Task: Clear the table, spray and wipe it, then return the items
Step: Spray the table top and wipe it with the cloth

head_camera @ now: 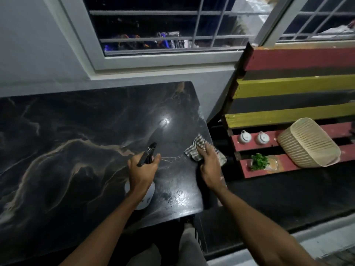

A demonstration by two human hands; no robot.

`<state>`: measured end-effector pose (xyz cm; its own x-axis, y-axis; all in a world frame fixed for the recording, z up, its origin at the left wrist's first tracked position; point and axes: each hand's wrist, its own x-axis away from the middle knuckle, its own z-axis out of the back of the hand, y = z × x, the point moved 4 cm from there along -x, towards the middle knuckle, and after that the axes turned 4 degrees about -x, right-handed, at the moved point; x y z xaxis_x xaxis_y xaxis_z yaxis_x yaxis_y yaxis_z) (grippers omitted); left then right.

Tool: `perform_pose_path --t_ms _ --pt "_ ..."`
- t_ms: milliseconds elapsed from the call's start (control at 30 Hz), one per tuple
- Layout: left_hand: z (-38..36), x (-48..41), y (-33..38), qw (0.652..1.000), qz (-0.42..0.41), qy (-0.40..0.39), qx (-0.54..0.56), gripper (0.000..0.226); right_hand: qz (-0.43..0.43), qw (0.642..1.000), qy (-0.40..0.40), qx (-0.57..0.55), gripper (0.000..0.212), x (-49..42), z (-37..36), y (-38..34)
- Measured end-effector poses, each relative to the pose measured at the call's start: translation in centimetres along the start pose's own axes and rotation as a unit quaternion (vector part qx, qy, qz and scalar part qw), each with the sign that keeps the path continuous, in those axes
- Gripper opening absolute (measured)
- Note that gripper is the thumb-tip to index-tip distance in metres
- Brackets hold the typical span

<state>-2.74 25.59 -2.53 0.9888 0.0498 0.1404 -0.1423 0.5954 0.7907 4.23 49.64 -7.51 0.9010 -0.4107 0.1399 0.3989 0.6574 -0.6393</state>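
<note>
Two grips: my left hand [143, 170] curls round the spray bottle [148, 153] at its stiff neck; it looks light. My right hand [209, 166] presses the limp cloth [196, 147] with straight fingers onto the wet bench [76, 131].

Both bare forearms reach forward from the bottom edge, angled slightly toward each other. Left hand [143, 170] has its back to the camera, fingers curled round the neck of a spray bottle [148, 154], thumb up along its right side. Right hand [209, 166] is palm down, fingers [203, 150] fairly straight, pressing on a cloth [196, 144]. Hands near each other, not touching.
</note>
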Motion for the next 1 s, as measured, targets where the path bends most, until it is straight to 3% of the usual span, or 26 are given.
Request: perform_pose_path --t_ms 133,267,367,567,833,933,1000 --pt "-2.4 -0.2 2.4 0.999 -0.041 -0.002 -0.011 0.042 0.025 0.999 0.0 -0.026 0.078 6.6 -1.0 3.3" --pt "-5.4 -1.0 4.3 1.0 -0.016 0.007 -0.008 0.039 0.004 0.997 0.013 -0.08 0.072 -3.1 1.2 3.9" --pt "-7.8 -1.4 5.9 1.0 -0.005 0.013 -0.002 0.037 0.029 0.998 -0.026 -0.057 0.069 -9.4 2.0 3.7" --pt "-12.8 -3.0 8.4 0.999 0.032 -0.008 -0.008 0.05 0.081 0.994 -0.039 -0.063 0.08 -4.1 1.0 8.6" --pt "-16.8 -5.8 10.7 0.999 0.036 -0.034 -0.021 0.045 0.055 0.994 -0.056 -0.074 0.068 -11.5 1.8 6.5" --pt "-17.2 -7.1 11.1 0.999 0.045 -0.015 -0.023 0.054 0.089 0.991 -0.059 -0.085 0.07 -9.8 1.4 7.1" --pt "-17.4 -8.2 11.5 0.999 0.041 -0.018 -0.02 0.047 0.119 0.987 -0.063 -0.083 0.065 -12.4 1.5 6.6"
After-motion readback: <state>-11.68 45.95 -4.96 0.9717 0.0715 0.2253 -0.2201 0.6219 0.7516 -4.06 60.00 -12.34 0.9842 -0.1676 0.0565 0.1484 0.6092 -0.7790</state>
